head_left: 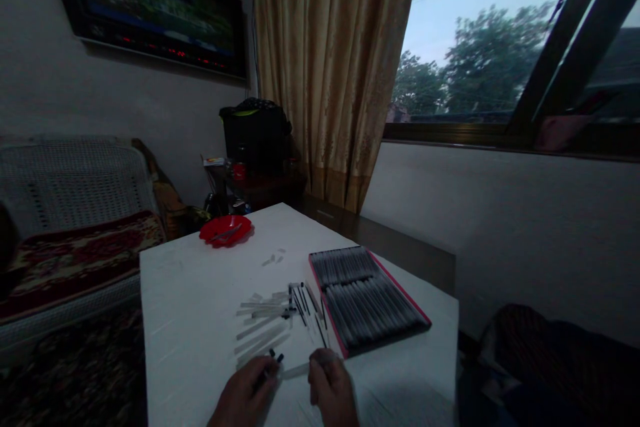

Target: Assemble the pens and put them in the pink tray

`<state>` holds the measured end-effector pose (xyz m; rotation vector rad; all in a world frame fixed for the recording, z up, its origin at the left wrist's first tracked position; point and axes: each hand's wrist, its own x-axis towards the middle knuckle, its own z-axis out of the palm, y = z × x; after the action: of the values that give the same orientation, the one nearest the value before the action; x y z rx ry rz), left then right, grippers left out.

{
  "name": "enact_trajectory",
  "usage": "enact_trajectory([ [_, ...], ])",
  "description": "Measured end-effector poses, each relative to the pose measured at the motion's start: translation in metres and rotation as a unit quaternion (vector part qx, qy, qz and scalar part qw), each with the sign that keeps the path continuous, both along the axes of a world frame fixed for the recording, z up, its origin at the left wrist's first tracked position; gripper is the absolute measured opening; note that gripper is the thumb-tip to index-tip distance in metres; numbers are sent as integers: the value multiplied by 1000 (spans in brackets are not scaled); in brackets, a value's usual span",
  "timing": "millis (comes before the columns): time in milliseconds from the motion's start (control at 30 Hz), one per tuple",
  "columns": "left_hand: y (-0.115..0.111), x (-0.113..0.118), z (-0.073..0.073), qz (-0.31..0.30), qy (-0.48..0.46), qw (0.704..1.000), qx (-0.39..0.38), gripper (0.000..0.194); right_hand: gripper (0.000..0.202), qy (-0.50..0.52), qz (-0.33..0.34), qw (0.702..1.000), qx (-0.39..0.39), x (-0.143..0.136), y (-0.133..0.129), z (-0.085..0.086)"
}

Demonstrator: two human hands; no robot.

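My left hand (246,392) is closed near the front of the white table (190,320), with small dark caps (276,355) showing at its fingertips. To its right, my right hand (331,383) is closed with thumb and fingers pinched; what it grips is too blurred to name. A pale translucent tube (296,370) lies between the two hands. Beyond them are several clear tubes (260,335) and several thin dark rods (303,305). A pink-edged tray (423,312) packed with rows of dark-and-clear pens (373,303) sits to the right.
A red scalloped dish (226,231) stands at the table's far left, and small clear pieces (273,259) lie near the middle. Behind are a dark box (255,137) on a side table, a curtain and a window. A wicker seat (75,180) is at the left.
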<state>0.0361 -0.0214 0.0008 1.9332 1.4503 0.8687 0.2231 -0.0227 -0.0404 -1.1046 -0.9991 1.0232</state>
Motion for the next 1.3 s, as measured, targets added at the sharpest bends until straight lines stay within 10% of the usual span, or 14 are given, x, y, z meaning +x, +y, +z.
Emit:
enact_trajectory([
  [567,15,21,22,-18,196,980,-10,21,51,134,-47,989,-44,4,1,19],
  [833,52,39,52,-52,313,947,57,25,47,344,-92,927,-115,13,-1,36],
  [1300,107,70,44,-272,321,891,170,13,46,381,-85,912,-121,13,-3,49],
])
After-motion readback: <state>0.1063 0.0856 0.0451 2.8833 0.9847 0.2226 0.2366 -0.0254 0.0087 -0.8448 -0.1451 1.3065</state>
